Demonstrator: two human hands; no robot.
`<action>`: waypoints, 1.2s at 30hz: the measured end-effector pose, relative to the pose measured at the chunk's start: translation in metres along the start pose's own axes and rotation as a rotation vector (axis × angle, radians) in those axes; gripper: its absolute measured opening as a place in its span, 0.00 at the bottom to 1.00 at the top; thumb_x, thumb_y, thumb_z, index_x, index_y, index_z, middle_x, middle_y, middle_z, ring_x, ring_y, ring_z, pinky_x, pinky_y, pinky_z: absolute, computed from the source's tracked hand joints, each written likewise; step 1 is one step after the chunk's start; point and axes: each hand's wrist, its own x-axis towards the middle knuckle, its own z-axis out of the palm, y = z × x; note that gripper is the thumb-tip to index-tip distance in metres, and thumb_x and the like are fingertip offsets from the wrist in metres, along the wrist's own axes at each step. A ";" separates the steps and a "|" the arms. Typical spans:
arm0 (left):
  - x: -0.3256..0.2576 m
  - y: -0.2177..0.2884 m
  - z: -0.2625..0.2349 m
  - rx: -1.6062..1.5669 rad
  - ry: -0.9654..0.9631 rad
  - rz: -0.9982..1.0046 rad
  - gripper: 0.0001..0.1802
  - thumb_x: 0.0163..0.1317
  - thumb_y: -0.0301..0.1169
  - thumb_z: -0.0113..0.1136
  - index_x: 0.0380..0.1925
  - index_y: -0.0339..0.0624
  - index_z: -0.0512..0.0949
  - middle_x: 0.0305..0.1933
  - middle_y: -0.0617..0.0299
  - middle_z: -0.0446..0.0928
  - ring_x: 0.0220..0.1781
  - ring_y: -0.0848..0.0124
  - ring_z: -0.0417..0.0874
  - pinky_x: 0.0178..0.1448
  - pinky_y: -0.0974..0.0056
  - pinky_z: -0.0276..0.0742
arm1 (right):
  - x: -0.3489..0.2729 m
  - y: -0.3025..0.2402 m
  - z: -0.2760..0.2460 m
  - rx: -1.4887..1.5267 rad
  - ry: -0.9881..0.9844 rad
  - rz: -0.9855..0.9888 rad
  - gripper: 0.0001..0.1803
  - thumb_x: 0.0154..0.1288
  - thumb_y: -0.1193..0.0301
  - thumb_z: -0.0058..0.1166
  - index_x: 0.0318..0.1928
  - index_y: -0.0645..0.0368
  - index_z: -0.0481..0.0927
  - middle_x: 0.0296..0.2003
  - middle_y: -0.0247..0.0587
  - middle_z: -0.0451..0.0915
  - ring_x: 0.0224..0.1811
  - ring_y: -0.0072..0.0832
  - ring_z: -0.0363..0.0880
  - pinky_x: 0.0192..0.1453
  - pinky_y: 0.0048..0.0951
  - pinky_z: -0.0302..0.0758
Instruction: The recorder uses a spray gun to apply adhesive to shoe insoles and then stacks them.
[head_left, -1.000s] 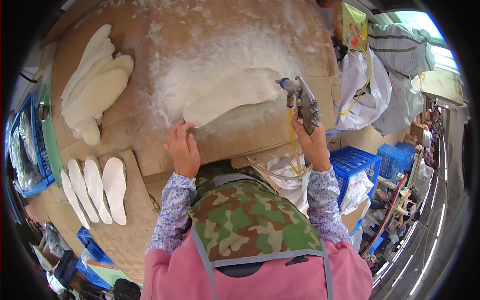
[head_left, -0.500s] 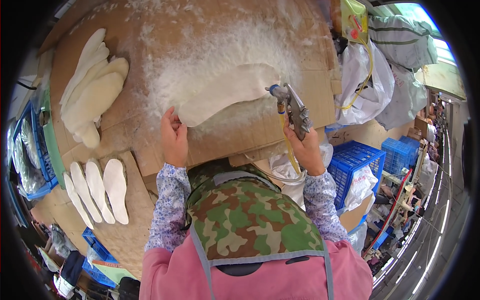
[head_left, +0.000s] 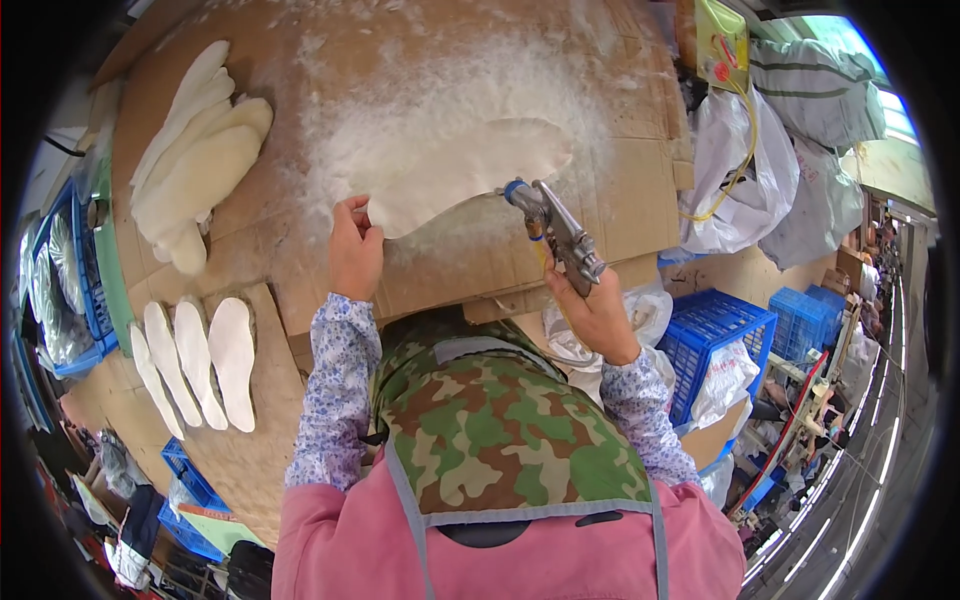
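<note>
A pale, insole-shaped sheet (head_left: 470, 175) lies flat on whitened cardboard, its outline blending into the white coating around it. My left hand (head_left: 356, 252) is at its left end, thumb and fingers closed on the edge there. In my right hand (head_left: 597, 312) is a metal spray gun (head_left: 560, 235) with a blue-collared nozzle, my fingers wrapped round its handle. The nozzle is close to the insole's near edge, right of its middle. A yellow hose shows partly under the gun, and my hand hides some of it.
Cream, fluffy insoles (head_left: 205, 160) are piled at the far left of the cardboard (head_left: 280, 225). Several white insoles (head_left: 232, 362) lie in a row nearer me. Blue crates (head_left: 715, 325) and white plastic bags (head_left: 735, 175) stand at the right, beside a yellow container (head_left: 722, 40).
The spray gun has moved left and nearer me, from the insole's right end to its near edge. My left hand stays at the left end. The whole view has shifted slightly.
</note>
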 end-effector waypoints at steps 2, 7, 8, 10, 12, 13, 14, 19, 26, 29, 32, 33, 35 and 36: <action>0.003 -0.001 -0.002 -0.049 -0.021 -0.059 0.21 0.55 0.20 0.51 0.52 0.31 0.69 0.39 0.54 0.78 0.39 0.69 0.79 0.44 0.65 0.75 | 0.005 -0.004 0.000 0.095 -0.020 0.057 0.10 0.63 0.78 0.53 0.44 0.64 0.70 0.31 0.43 0.78 0.32 0.30 0.75 0.41 0.28 0.72; 0.007 0.007 -0.007 -0.381 -0.130 -0.173 0.22 0.53 0.21 0.54 0.50 0.30 0.71 0.41 0.56 0.78 0.41 0.71 0.79 0.44 0.68 0.76 | 0.010 -0.025 0.005 0.071 -0.084 -0.020 0.11 0.63 0.78 0.53 0.46 0.63 0.70 0.31 0.42 0.77 0.32 0.29 0.75 0.40 0.28 0.73; 0.006 0.010 -0.007 -0.373 -0.112 -0.177 0.22 0.53 0.21 0.54 0.50 0.30 0.71 0.41 0.56 0.78 0.41 0.71 0.79 0.44 0.68 0.76 | 0.009 -0.028 0.008 0.091 -0.112 -0.059 0.12 0.64 0.78 0.52 0.48 0.63 0.70 0.31 0.42 0.77 0.32 0.29 0.75 0.40 0.28 0.73; 0.004 0.020 -0.004 -0.454 -0.165 -0.156 0.23 0.53 0.21 0.54 0.52 0.30 0.71 0.42 0.56 0.78 0.40 0.71 0.79 0.44 0.69 0.76 | 0.007 -0.026 0.008 0.087 -0.150 -0.047 0.12 0.64 0.78 0.53 0.47 0.63 0.71 0.31 0.41 0.77 0.31 0.27 0.74 0.39 0.28 0.72; 0.003 0.034 0.003 -0.544 -0.222 -0.200 0.23 0.54 0.22 0.53 0.53 0.30 0.70 0.44 0.56 0.78 0.46 0.68 0.79 0.51 0.65 0.76 | 0.005 -0.015 0.007 0.080 -0.199 -0.059 0.11 0.63 0.77 0.54 0.46 0.63 0.73 0.30 0.40 0.77 0.31 0.26 0.74 0.38 0.28 0.72; 0.001 0.042 0.007 -0.607 -0.248 -0.223 0.23 0.56 0.22 0.53 0.54 0.30 0.69 0.46 0.56 0.77 0.49 0.67 0.79 0.55 0.63 0.76 | 0.006 -0.007 0.004 0.039 -0.051 -0.063 0.10 0.64 0.75 0.55 0.44 0.63 0.74 0.29 0.37 0.76 0.30 0.24 0.72 0.36 0.29 0.71; -0.001 0.051 0.012 -0.657 -0.278 -0.218 0.23 0.55 0.22 0.53 0.53 0.29 0.70 0.46 0.55 0.77 0.49 0.66 0.80 0.56 0.63 0.76 | 0.008 0.002 -0.003 0.011 0.083 -0.088 0.09 0.64 0.73 0.57 0.42 0.64 0.76 0.28 0.34 0.76 0.29 0.23 0.71 0.34 0.29 0.71; -0.027 0.108 0.019 -1.040 -0.260 -0.167 0.22 0.54 0.22 0.53 0.52 0.31 0.72 0.48 0.56 0.76 0.50 0.68 0.78 0.57 0.61 0.76 | 0.010 0.030 -0.067 0.453 0.244 -0.040 0.16 0.67 0.69 0.55 0.52 0.62 0.77 0.21 0.20 0.64 0.17 0.10 0.55 0.19 0.16 0.51; -0.084 0.127 -0.048 -1.271 -0.220 0.120 0.23 0.58 0.25 0.50 0.56 0.35 0.68 0.51 0.60 0.74 0.53 0.70 0.76 0.61 0.62 0.72 | -0.008 0.037 -0.096 0.504 0.273 -0.094 0.18 0.71 0.73 0.48 0.58 0.66 0.71 0.38 0.32 0.80 0.16 0.09 0.51 0.21 0.15 0.53; -0.122 0.114 -0.087 -1.210 -0.089 0.119 0.25 0.59 0.27 0.51 0.58 0.34 0.66 0.55 0.57 0.73 0.58 0.66 0.74 0.64 0.60 0.69 | -0.008 0.035 -0.087 0.535 0.238 -0.066 0.19 0.70 0.73 0.48 0.60 0.66 0.69 0.54 0.38 0.78 0.16 0.09 0.51 0.21 0.15 0.54; -0.171 0.092 -0.118 -1.212 0.094 0.094 0.24 0.57 0.23 0.49 0.57 0.36 0.68 0.54 0.58 0.73 0.57 0.67 0.74 0.62 0.59 0.71 | -0.004 0.027 -0.077 0.524 0.154 -0.070 0.21 0.70 0.74 0.47 0.61 0.66 0.68 0.54 0.39 0.77 0.16 0.10 0.52 0.21 0.16 0.55; -0.185 0.082 -0.126 -1.201 0.136 0.056 0.24 0.57 0.23 0.49 0.57 0.36 0.68 0.54 0.58 0.73 0.57 0.67 0.74 0.62 0.59 0.71 | -0.002 0.025 -0.074 0.514 0.097 -0.116 0.22 0.70 0.75 0.46 0.62 0.67 0.66 0.53 0.40 0.77 0.16 0.10 0.53 0.21 0.17 0.55; -0.209 0.051 -0.142 -1.200 0.230 0.090 0.25 0.56 0.23 0.48 0.57 0.37 0.68 0.54 0.58 0.73 0.57 0.66 0.74 0.62 0.58 0.71 | 0.005 0.019 -0.065 0.464 0.069 -0.027 0.22 0.69 0.75 0.46 0.63 0.67 0.66 0.53 0.39 0.77 0.16 0.10 0.53 0.21 0.18 0.55; -0.219 0.032 -0.149 -1.182 0.265 0.039 0.25 0.56 0.23 0.48 0.57 0.37 0.68 0.54 0.58 0.73 0.57 0.66 0.74 0.62 0.58 0.71 | 0.006 0.017 -0.059 0.446 0.045 -0.026 0.23 0.69 0.75 0.46 0.63 0.67 0.66 0.53 0.38 0.77 0.16 0.10 0.52 0.21 0.18 0.54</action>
